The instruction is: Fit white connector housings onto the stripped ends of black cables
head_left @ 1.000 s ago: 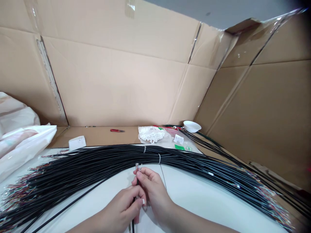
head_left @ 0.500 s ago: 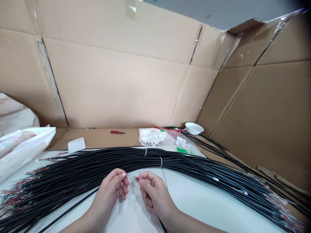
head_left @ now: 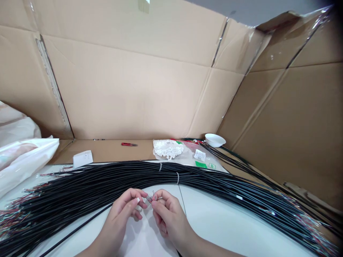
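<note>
My left hand (head_left: 125, 210) and my right hand (head_left: 167, 214) meet over the white table (head_left: 214, 217), fingertips pinched together. Between them are the thin stripped wire ends (head_left: 151, 197) of a black cable that my right hand holds. My left thumb and forefinger pinch a small white piece (head_left: 138, 200) at those wire ends. Just beyond the hands lies a thick bundle of black cables (head_left: 112, 178), tied with white bands, stretching across the table from left to right.
Cardboard walls (head_left: 128, 92) enclose the table at the back and right. At the back lie a red cutter (head_left: 129, 144), a bag of white connectors (head_left: 167, 149), a white bowl (head_left: 213, 139) and a small white box (head_left: 83, 158). White plastic bags (head_left: 21, 157) sit left.
A second ago both hands gripped one cable upright. The left hand let go, moved left, then came back and now pinches at the wire ends in the right hand.
</note>
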Demonstrator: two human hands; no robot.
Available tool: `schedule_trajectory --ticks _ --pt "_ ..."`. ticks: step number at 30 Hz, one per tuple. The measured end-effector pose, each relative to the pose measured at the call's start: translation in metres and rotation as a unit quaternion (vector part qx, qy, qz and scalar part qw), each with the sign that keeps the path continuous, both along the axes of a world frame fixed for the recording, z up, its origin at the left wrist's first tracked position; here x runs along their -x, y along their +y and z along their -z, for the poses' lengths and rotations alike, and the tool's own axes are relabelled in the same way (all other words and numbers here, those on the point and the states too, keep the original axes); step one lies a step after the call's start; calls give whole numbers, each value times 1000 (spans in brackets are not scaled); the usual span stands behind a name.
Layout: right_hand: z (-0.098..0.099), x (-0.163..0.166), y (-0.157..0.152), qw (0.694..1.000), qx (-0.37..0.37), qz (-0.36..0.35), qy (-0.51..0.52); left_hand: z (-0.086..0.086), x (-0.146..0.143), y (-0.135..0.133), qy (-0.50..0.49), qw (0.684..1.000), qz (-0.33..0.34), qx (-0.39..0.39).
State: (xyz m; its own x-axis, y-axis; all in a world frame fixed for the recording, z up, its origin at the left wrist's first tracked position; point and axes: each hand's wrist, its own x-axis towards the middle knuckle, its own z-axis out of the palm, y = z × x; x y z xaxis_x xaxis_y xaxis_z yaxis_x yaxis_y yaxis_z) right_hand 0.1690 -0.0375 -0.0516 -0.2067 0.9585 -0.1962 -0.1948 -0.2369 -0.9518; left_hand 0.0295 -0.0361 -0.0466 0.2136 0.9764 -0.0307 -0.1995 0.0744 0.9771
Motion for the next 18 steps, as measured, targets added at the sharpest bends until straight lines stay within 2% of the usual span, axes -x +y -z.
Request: schedule_trajectory --ticks 6,18 --pt "-3 0 0 1000 12 2 2 -1 3 -1 46 998 5 -38" --pt "0 -1 1 1000 14 0 16 -2 2 0 95 995 -7 -36"
